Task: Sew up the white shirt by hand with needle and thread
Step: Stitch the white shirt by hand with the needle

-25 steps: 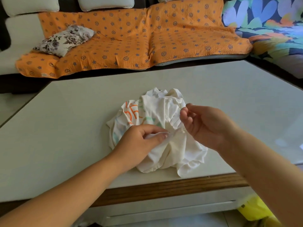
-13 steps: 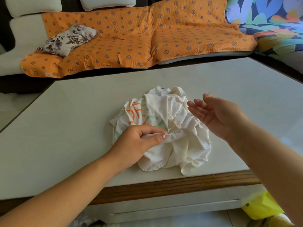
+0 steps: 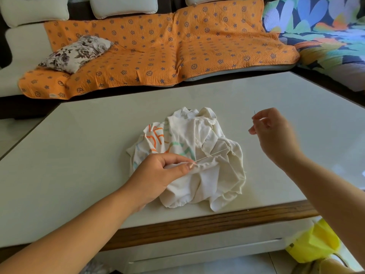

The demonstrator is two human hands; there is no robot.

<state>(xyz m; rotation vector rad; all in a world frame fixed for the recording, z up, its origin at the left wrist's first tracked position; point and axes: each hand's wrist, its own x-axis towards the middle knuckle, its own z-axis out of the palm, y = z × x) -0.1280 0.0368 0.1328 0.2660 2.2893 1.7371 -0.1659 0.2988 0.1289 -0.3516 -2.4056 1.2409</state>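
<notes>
Shirt of crumpled white cotton (image 3: 217,175), orange-and-green printed, heaped on a pale glossy tabletop (image 3: 79,155) — left hand (image 3: 158,175) pinches its gathered seam, right hand (image 3: 274,135), raised to the side, pinches a thin metal needle (image 3: 254,114), fine white thread (image 3: 211,155) running from the seam.

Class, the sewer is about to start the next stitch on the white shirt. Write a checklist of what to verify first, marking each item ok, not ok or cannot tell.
1. Left hand pinches the white shirt at the gathered seam: ok.
2. Right hand pinches the needle, raised clear of the fabric: ok.
3. Thread leaves the seam in a straight line towards the right: ok.
4. Thread unbroken all the way to the needle: cannot tell, too thin to see past the shirt.
5. Shirt lies wholly on the table: ok.
</notes>
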